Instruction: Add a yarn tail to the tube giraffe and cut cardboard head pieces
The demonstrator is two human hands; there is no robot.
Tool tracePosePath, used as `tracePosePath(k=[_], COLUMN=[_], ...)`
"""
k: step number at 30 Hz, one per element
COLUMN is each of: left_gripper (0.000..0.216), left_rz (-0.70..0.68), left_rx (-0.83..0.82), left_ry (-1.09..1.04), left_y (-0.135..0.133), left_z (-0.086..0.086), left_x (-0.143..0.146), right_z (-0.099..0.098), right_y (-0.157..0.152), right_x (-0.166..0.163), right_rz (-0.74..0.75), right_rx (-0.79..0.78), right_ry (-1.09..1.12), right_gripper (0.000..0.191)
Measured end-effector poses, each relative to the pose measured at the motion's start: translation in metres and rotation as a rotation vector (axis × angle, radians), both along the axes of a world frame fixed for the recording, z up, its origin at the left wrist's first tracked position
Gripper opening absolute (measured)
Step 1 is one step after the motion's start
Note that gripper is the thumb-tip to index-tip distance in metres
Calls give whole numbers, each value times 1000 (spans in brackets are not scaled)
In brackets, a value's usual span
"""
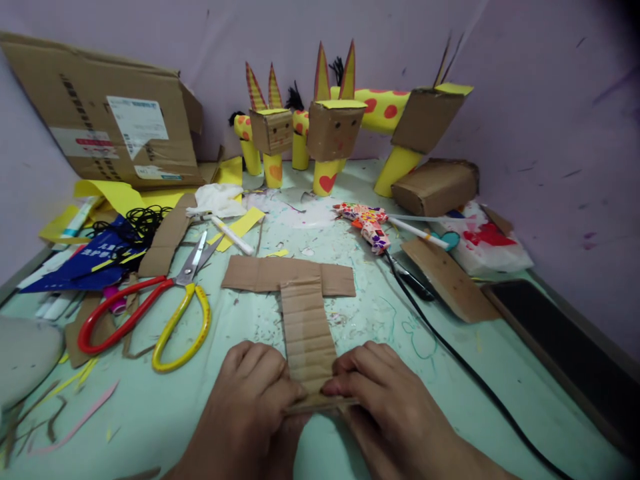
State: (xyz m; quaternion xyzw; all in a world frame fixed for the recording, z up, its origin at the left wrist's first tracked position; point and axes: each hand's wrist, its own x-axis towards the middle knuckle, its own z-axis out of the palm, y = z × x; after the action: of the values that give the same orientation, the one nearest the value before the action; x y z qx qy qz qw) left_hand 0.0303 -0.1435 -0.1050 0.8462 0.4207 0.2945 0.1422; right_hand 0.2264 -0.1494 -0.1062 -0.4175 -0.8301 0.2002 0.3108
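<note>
A T-shaped piece of brown corrugated cardboard (300, 300) lies flat on the pale green table (150, 413), its stem running toward me. My left hand (247, 407) and my right hand (385, 400) both pinch the near end of the stem, fingers closed on a folded-up flap at its edge. The two hands sit side by side, nearly touching over the strip.
Large scissors (150, 313) with red and yellow handles lie left. A patterned glue gun (370, 223) with a black cord (450, 353) lies behind right. Cardboard giraffe figures (330, 127) stand at the back, a cardboard box (110, 113) back left, a dark tablet (560, 340) right.
</note>
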Motion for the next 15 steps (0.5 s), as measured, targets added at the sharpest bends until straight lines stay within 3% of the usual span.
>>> tracePosePath(k=[5,15], left_gripper=[18,19], left_rz=[55,20], left_rx=[-202,-149], left_ry=[87,107], left_y=[-1,8], left_z=[6,9], left_x=[2,5], right_z=[1,3], right_y=[2,6], right_x=[0,-6], right_rz=[-31,-54], right_rx=[-50,-117], right_ry=[6,-18], right_gripper=[13,16])
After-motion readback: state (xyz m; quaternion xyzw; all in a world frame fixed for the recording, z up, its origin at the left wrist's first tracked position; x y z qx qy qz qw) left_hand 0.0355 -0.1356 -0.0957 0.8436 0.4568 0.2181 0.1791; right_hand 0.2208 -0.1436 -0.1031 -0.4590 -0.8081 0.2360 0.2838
